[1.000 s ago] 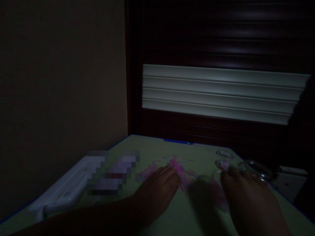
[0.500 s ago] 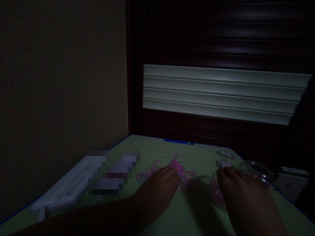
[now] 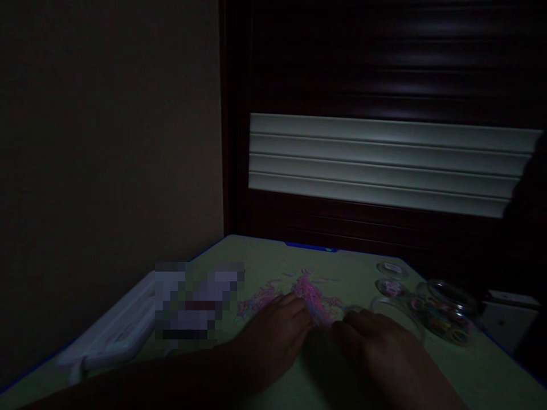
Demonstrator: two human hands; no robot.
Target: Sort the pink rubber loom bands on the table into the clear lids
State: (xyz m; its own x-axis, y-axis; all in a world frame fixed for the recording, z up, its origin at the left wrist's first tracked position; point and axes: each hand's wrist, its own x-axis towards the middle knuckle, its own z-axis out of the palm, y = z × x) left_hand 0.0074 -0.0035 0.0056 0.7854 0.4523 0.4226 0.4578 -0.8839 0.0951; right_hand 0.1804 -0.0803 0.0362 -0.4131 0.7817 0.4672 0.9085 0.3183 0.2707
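Both hands are lying loosely curled, gripping nothing visible: left hand (image 3: 273,336) and right hand (image 3: 376,347) are touching the pink band pile (image 3: 311,296) at 12 o'clock on the table (image 3: 491,376). Best raking slowly, since light is poor.

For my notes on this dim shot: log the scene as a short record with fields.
Light: very dim
Surface: pale green table with a blue edge
Left hand: palm down, fingertips at the pink rubber bands
Right hand: palm down beside the left, close to the same pile
Right side: clear jar on its side holding coloured bands; two small round lids
Left side: white tray
Grip: neither hand clearly holds anything
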